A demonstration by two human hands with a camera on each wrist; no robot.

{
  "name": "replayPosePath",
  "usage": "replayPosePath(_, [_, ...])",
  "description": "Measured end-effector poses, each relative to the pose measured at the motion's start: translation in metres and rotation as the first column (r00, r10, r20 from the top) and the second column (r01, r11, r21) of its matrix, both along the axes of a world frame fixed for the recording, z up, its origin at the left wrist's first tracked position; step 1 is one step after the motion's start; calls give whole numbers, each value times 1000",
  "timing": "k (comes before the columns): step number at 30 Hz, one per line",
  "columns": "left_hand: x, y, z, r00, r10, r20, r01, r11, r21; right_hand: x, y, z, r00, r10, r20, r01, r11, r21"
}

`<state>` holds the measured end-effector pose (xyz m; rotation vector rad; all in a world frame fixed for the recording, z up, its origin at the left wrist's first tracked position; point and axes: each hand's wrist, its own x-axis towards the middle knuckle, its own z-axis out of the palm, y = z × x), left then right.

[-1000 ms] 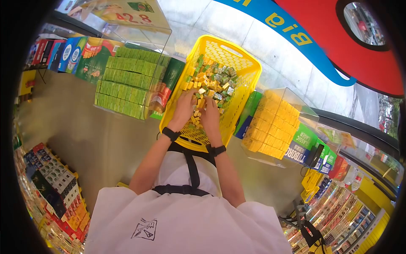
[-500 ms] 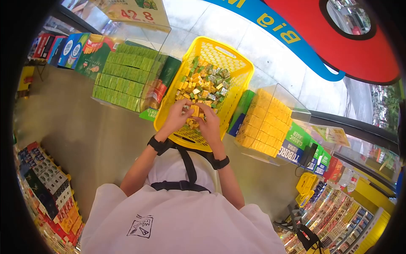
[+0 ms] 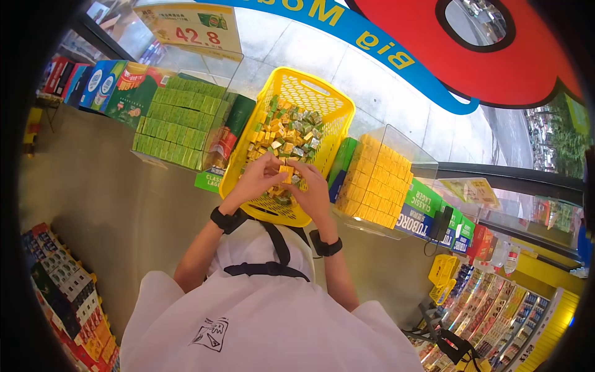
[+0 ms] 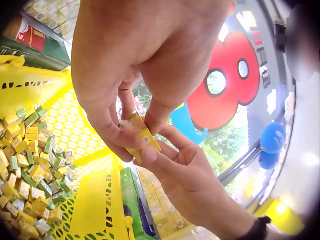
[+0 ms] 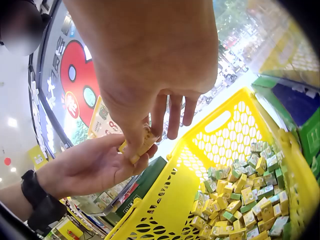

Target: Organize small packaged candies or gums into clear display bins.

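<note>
Over the near end of a yellow plastic basket (image 3: 348, 118), both hands meet at one small yellow box (image 3: 286, 172). My left hand (image 3: 255, 178) pinches it from the left between thumb and fingers. From the other side my right hand (image 3: 312, 190) holds it too, thumb and fingertips on its edges. The left wrist view shows printing on the side of the yellow box (image 4: 144, 135). Below the hands, a loose heap of small yellow and green boxes (image 5: 247, 200) lies in the basket.
Left of the basket, a clear bin holds stacked green boxes (image 3: 180, 118); right of it, another holds stacked yellow boxes (image 3: 378, 183). Beer cartons (image 3: 421, 208) stand in line beside them. Behind is a window with a large red figure (image 3: 477, 56). A price sign (image 3: 189, 31) stands at upper left.
Both hands have come up from the heap toward the body and now hold a yellow box between them. The head view has shifted slightly, moving the basket left and down in it.
</note>
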<state>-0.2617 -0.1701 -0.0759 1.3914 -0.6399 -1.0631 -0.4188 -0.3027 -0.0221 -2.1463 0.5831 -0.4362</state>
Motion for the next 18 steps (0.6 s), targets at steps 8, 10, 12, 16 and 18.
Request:
replayPosePath(8, [-4,-3,49,996,-74,-58,76,997,26,-12,1,50,992,109,-65,-114,990,-82])
replayPosePath(10, [-10,-2,60,995,-82,-52,83,996,30,-14,1,63,991,110,-70,-118,987,-111])
replayPosePath(12, [-12,-4,65,994,-98,-41,98,995,21,-16,-1,77,992,102,-77,-112,984,-136])
replayPosePath(16, [-22,-11,91,996,-92,-6,91,993,-70,-26,-3,92,992,104,-64,-113,983,-146])
replayPosePath(18, [-31,-19,109,991,-125,41,126,992,-21,-37,-9,98,993,96,-69,-105,985,-138])
